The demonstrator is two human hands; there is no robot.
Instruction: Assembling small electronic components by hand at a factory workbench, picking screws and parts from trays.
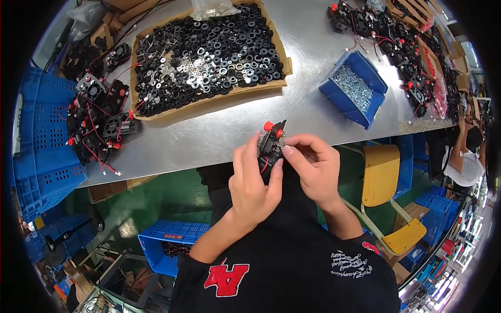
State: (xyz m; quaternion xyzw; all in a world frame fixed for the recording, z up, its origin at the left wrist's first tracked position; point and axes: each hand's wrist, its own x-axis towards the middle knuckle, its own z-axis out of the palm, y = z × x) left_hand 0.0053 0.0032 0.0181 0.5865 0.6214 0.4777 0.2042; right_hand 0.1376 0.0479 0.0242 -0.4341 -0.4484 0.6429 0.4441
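The black part (272,143) is in the left hand (254,185), over the near edge of the surface (209,143); these fingers are clamped on its sides. The right hand (317,169) has thumb and forefinger close beside it, but I cannot tell whether they pinch something. The part looks light, stiff, perhaps slightly slippery. Better to hold its body, not the red knob (269,126) or the thin wire (265,166), which seems fragile.
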